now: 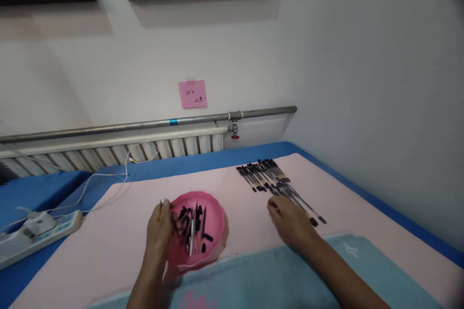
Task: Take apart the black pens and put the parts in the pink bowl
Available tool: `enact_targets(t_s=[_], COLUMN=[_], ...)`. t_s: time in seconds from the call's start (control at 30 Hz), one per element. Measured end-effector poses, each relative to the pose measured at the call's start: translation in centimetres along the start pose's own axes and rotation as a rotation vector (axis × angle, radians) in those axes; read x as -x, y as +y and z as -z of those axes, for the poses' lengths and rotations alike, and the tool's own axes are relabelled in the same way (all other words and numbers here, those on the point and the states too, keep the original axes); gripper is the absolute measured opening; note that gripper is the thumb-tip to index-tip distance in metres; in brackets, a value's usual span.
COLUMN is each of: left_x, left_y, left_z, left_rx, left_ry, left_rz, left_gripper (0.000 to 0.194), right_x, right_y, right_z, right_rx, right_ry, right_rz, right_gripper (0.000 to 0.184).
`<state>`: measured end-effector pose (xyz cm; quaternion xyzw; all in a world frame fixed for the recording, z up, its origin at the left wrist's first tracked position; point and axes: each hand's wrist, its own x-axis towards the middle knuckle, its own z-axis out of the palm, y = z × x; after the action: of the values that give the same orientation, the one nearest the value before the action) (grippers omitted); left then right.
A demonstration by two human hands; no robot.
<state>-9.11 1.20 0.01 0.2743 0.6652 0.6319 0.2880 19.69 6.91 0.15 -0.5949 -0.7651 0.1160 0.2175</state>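
A pink scalloped bowl (216,217) holds a jumble of loose pen parts (195,227), with dark barrels, clear barrels and black caps among them. At its left rim is my left hand (159,227), fingers closed around a thin dark pen that shows only in part. My right hand (288,217) is curled low over the pink sheet, at the near left end of a small group of black-capped pens (299,200). Its fingertips are closed, and whatever they may hold is hidden. Just beyond lies a row of similar pens (263,174), side by side.
A pale pink sheet (137,203) covers the blue-covered table (290,147). Along the near edge lies a teal cloth (261,280). A power strip (65,227) with white plugs and cables is at the left. Behind stand a radiator (177,147) and a metal pipe (145,125).
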Motion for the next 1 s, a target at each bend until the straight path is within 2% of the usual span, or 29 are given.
enact_targets(t_s=[0.13,0.27,0.4,0.5,0.7,0.8,0.9,1.0], left_x=[-1.2,-1.6,-1.3,-0.9,-0.5,-0.2,0.2,1.0], left_y=[-1.1,-1.6,-1.6,-1.6,-1.5,-1.4,-1.1,-0.4], left_z=[0.1,-0.4,-0.8,-0.8,-0.8,-0.7,-0.6,-0.7], left_rx=[-0.513,-0.695,-0.861,-0.957,-1.076,-1.094,-1.089,-1.034], left_ry=[-0.066,-0.103,-0.159,-0.203,-0.230,-0.254,-0.244,-0.205], left_rz=[-0.088,-0.102,-0.098,-0.093,-0.124,-0.144,-0.149,-0.178], left_gripper=[0.028,0.022,0.028,0.025,0.025,0.025,0.027,0.026], right_x=[-1.0,-1.3,-1.4,-1.3,-0.8,-0.2,0.8,1.8], right_y=[3.3,4.5,4.3,3.7,1.5,-0.3,-2.2,-3.7], right_z=[0.4,0.2,0.2,0.6,1.5,1.2,0.3,-0.4], right_rx=[0.204,0.307,0.333,0.315,0.181,-0.044,-0.594,-0.906], right_ry=[-0.004,-0.104,-0.183,-0.206,-0.158,-0.175,-0.333,-0.462], right_rz=[-0.104,-0.186,-0.218,-0.216,-0.182,-0.154,-0.182,-0.218], right_gripper=[0.020,0.023,0.024,0.022,0.025,0.028,0.025,0.022])
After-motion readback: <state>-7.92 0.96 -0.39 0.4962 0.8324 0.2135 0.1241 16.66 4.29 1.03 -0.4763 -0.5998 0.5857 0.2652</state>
